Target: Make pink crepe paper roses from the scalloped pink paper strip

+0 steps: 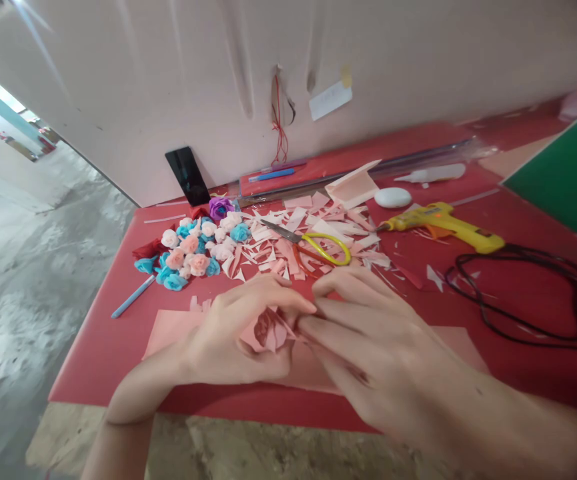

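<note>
A pink paper flower [272,331] sits inside the curled fingers of my left hand [238,327]. From the right, my right hand [375,343] closes its fingertips on the flower's edge, where a petal sticks out. Under both hands lies a sheet of pink paper [173,328]. Just beyond the fingers rest scissors [325,248] with one yellow and one orange handle, on a heap of pink paper scraps [268,257]. Left of the scraps is a cluster of finished paper flowers [198,247] in pink, white and blue, with a purple flower [221,208] behind.
A yellow glue gun [443,225] with a black cord [513,333] lies at the right. Behind it are a white oval object [393,198] and a white bottle [433,174]. A phone [188,175] leans on the wall. A blue pen [133,297] lies near the red table's [93,347] left edge.
</note>
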